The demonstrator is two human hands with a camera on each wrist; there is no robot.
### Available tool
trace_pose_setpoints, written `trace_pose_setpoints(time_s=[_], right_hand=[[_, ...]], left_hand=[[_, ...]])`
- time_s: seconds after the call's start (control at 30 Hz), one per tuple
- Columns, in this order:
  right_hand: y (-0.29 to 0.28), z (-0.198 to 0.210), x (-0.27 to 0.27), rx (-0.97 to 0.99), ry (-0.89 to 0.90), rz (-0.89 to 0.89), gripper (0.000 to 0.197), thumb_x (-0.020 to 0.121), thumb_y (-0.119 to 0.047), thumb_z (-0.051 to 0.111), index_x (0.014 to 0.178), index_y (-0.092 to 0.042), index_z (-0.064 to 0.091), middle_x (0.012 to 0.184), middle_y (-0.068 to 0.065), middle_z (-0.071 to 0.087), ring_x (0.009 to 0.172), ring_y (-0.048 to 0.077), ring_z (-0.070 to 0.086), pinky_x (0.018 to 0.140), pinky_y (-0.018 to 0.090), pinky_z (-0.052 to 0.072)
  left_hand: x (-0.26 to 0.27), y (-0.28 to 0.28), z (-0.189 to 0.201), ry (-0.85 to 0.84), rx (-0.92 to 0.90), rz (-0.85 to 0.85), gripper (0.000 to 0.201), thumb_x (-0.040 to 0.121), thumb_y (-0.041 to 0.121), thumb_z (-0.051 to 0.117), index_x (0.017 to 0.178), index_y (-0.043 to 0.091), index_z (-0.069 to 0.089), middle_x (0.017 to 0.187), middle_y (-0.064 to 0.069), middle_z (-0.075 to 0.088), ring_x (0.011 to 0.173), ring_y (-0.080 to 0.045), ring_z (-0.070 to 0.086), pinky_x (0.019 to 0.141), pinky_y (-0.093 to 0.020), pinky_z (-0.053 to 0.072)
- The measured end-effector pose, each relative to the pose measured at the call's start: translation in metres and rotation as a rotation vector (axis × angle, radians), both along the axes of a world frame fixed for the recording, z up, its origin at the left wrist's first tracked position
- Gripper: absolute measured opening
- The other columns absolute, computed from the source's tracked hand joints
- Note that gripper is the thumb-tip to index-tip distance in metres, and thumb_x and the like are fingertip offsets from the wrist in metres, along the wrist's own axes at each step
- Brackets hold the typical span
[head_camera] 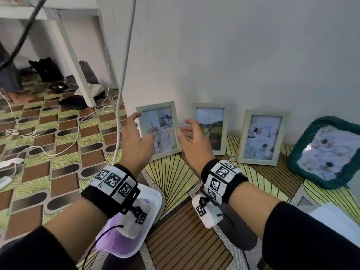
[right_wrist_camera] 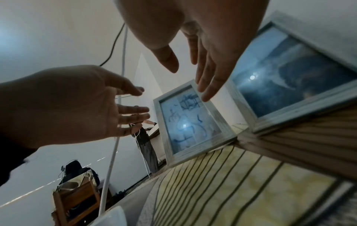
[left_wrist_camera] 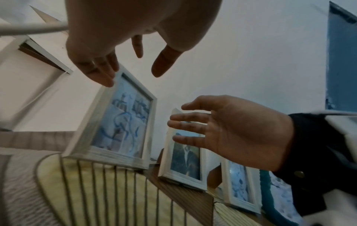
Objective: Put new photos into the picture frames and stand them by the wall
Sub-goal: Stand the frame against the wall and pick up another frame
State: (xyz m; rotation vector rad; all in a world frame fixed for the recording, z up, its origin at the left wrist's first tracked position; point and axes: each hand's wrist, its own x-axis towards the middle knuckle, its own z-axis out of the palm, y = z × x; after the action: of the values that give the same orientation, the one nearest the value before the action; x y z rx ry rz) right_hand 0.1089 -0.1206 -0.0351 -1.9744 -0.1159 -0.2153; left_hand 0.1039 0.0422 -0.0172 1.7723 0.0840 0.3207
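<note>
Three pale wooden picture frames with photos lean against the white wall. The left frame (head_camera: 167, 133) (left_wrist_camera: 119, 122) (right_wrist_camera: 191, 122) stands between my two hands. My left hand (head_camera: 140, 127) (left_wrist_camera: 133, 68) is open, its fingertips at that frame's top left corner. My right hand (head_camera: 190, 129) (right_wrist_camera: 189, 71) is open too, fingers spread by the frame's right edge. I cannot tell whether either hand touches it. The middle frame (head_camera: 212, 131) (left_wrist_camera: 185, 157) (right_wrist_camera: 289, 76) and the right frame (head_camera: 262, 137) stand further right. A green woven frame (head_camera: 329, 151) leans at the far right.
A white tray (head_camera: 153, 203) with something purple lies on the floor under my left wrist. A white cable (head_camera: 124, 75) hangs down just left of the frames. Loose cords (head_camera: 39, 149) cross the patterned floor at left. White sheets (head_camera: 335, 215) lie at the lower right.
</note>
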Motion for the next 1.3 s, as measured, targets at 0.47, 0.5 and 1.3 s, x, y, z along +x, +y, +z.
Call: trace_pose_setpoints(time_s=[0.47,0.5,1.3], right_hand=[[0.037,-0.015,0.034,0.028,0.303,0.005,0.060,0.102,-0.032,0.043,0.155,-0.024,0.016,0.157,0.007,0.029,0.120,0.025,0.052,0.103,0.049,0.046],[0.037,-0.014,0.034,0.050,0.307,0.004,0.059,0.102,-0.031,0.043,0.154,-0.024,0.018,0.155,0.007,0.031,0.111,0.023,0.055,0.099,0.051,0.048],[-0.061,0.058,-0.178,0.379,0.099,-0.057,0.019,0.097,-0.035,0.053,0.109,-0.032,0.068,0.109,-0.008,0.072,0.103,0.007,0.066,0.092,0.031,0.051]], left_hand=[[0.013,0.019,-0.022,0.248,-0.154,-0.269,0.082,0.095,-0.015,0.034,0.157,0.031,0.005,0.141,-0.019,0.052,0.096,-0.013,0.066,0.059,-0.011,0.055],[0.012,0.019,-0.022,0.253,-0.163,-0.276,0.082,0.095,-0.015,0.033,0.157,0.030,0.002,0.143,-0.019,0.050,0.101,-0.017,0.064,0.060,-0.012,0.055],[-0.165,0.004,0.043,0.089,-0.070,-0.497,0.063,0.092,0.012,0.060,0.141,0.046,0.042,0.113,-0.001,0.073,0.107,-0.017,0.069,0.093,-0.039,0.055]])
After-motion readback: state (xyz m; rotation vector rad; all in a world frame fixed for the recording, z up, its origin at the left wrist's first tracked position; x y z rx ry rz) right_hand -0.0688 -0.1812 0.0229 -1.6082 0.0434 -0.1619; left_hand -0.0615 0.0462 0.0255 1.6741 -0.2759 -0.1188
